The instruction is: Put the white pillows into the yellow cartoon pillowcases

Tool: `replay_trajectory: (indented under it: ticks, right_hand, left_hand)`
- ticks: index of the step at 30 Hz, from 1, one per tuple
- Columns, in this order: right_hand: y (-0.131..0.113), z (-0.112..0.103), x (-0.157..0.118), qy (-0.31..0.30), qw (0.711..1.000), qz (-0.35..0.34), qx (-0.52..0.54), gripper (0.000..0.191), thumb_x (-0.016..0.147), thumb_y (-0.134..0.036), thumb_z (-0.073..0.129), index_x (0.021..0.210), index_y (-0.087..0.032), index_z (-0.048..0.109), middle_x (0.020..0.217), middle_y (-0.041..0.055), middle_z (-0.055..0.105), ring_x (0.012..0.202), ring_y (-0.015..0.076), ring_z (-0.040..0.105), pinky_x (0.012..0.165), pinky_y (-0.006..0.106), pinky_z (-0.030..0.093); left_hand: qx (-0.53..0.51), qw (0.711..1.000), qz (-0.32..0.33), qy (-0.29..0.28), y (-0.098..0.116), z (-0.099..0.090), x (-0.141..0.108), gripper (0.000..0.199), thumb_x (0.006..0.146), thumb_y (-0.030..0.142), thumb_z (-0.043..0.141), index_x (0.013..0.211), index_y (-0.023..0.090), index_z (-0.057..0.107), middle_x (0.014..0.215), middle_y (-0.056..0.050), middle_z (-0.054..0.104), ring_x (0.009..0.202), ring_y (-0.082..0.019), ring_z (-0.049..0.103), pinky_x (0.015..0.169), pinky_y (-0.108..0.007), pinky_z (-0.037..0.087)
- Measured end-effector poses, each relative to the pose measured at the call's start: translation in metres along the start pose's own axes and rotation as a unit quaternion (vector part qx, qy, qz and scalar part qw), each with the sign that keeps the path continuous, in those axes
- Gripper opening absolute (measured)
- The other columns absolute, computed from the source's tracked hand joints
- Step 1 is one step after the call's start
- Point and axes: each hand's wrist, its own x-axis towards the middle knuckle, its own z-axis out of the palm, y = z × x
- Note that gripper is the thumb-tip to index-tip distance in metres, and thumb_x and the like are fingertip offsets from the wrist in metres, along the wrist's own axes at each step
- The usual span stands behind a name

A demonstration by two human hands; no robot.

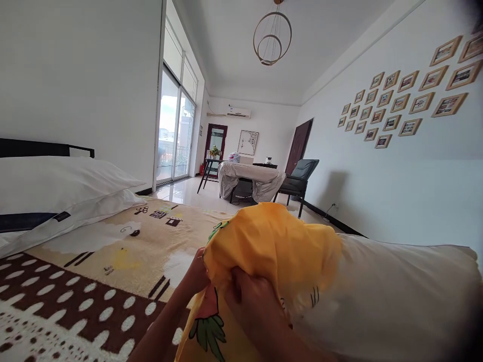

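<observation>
A yellow pillowcase (pixel 260 236) with printed green leaves and black lines is bunched around one end of a long white pillow (pixel 392 296), which stretches off to the right. My right hand (pixel 252 294) is closed on the bunched cloth at the middle front. Mostly behind the fabric, my left hand (pixel 199 271) grips its left edge, and its fingertips are hidden. A loose flap of the cloth hangs down between my forearms.
Under the hands lies a patterned blanket (pixel 158 251) in beige, brown and white. White pillows (pixel 56 183) are stacked at the left. Farther off stand a covered table (pixel 251 173), a black chair (pixel 300 178) and a plant stand (pixel 211 166). Picture frames (pixel 392 100) hang on the right wall.
</observation>
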Motion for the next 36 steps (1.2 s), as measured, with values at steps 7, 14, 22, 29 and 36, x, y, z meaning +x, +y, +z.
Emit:
replay_trajectory:
  ticks: [7,14,22,29,36]
  right_hand:
    - [0.007,0.005,0.008,-0.038,0.999,0.008,0.012,0.018,0.082,-0.015,0.043,0.075,-0.018,0.059,0.058,0.0005,0.067,0.046,0.0154,0.061,0.046,0.025,0.032]
    - [0.004,0.009,0.009,-0.015,0.999,-0.031,-0.005,0.015,0.086,-0.014,0.044,0.077,-0.017,0.056,0.055,0.0002,0.064,0.041,0.0142,0.057,0.041,0.026,0.025]
    - [-0.003,0.007,-0.005,-0.065,0.972,-0.182,-0.132,0.024,0.07,0.002,0.047,0.081,-0.018,0.055,0.066,0.0021,0.057,0.048,0.0165,0.053,0.042,0.031,0.018]
    - [-0.004,0.016,-0.015,-0.073,0.975,-0.169,-0.122,0.015,0.078,-0.005,0.051,0.087,-0.017,0.053,0.069,0.0023,0.059,0.054,0.0174,0.054,0.046,0.029,0.027]
    - [-0.005,-0.017,0.003,-0.016,0.978,-0.202,0.049,0.014,0.085,-0.008,0.043,0.077,-0.017,0.051,0.059,0.0002,0.057,0.047,0.0123,0.049,0.047,0.026,0.031]
  left_hand:
    - [0.067,0.977,0.091,0.18,0.013,-0.001,-0.01,0.011,0.07,0.023,0.063,0.071,0.02,0.052,0.07,0.0,0.053,0.073,-0.017,0.048,0.066,-0.026,0.039]
    - [0.22,0.952,0.184,0.103,0.036,0.006,-0.032,0.025,0.078,0.042,0.056,0.076,0.017,0.058,0.07,-0.002,0.058,0.065,-0.016,0.052,0.059,-0.026,0.042]
    - [0.263,0.951,0.02,0.158,0.031,0.016,-0.019,0.037,0.076,0.053,0.059,0.072,0.017,0.067,0.074,-0.008,0.069,0.073,-0.025,0.064,0.063,-0.033,0.049]
    - [0.093,0.992,0.016,0.088,0.035,0.015,-0.027,0.026,0.078,0.038,0.062,0.091,0.017,0.069,0.084,-0.004,0.071,0.077,-0.021,0.064,0.066,-0.029,0.051]
    - [0.046,0.997,0.036,0.052,0.037,0.006,-0.036,0.038,0.075,0.038,0.064,0.106,0.016,0.062,0.092,-0.006,0.066,0.088,-0.023,0.06,0.076,-0.03,0.05]
